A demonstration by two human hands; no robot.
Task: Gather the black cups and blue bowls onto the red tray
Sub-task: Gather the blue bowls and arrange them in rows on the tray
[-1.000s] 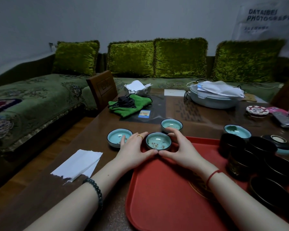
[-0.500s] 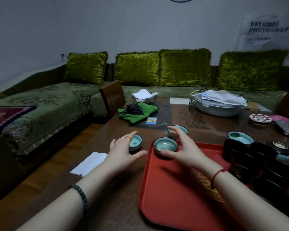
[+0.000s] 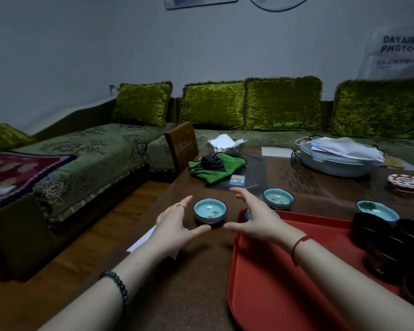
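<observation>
Flanking one round blue-glazed ceramic bowl (image 3: pixel 209 210) just left of the red plastic tray (image 3: pixel 285 283), we list both hands spread wide, empty. Left hand (image 3: pixel 177 224) and right hand (image 3: pixel 258 219) lie equally near; bowl sits just ahead, between them.

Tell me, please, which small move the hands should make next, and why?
Probably close both hands on the blue bowl between them. It stands on the table, just left of the red tray, and the left hand and right hand are open on either side, not touching it.

Bare forearms: left hand (image 3: pixel 177 223) wears a gold ring and dark bead bracelet, right hand (image 3: pixel 261 219) a red string.
</observation>
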